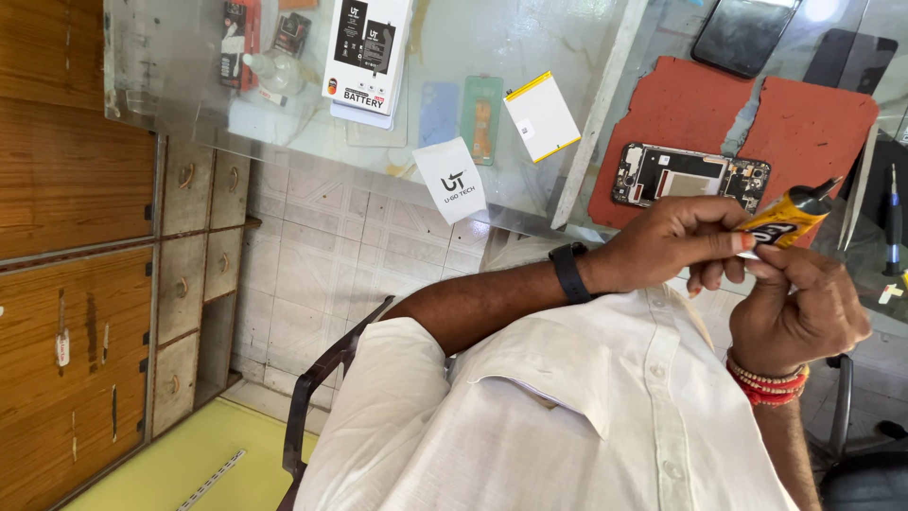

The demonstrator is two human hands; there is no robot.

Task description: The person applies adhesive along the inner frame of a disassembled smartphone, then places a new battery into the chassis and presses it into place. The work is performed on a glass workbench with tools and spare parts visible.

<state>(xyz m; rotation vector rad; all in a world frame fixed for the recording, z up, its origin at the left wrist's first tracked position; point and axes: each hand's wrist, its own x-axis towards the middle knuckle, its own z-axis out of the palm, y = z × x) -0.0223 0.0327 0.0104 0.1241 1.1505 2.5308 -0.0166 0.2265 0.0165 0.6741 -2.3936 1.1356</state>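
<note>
A yellow glue tube (790, 217) is pinched in the grip of 2 hands, left hand (676, 241) and right hand (799, 308), just below the opened phone (690, 175); overly hard squeezing could probably spill adhesive onto it.

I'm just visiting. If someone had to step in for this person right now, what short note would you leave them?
Left hand, the one with the wristwatch: pinching the yellow tube near its lower end.
Right hand, the one with the red bracelets: gripping the same tube from below.
The tube's dark tip points up and away, above the red mat.
The opened phone lies on that mat with its insides showing.
A white battery with a yellow edge lies apart on the glass table.
A screwdriver rests at the far right.
Done: the phone's back is off.
Left: the phone is not yet closed and the battery is still outside it.
</note>
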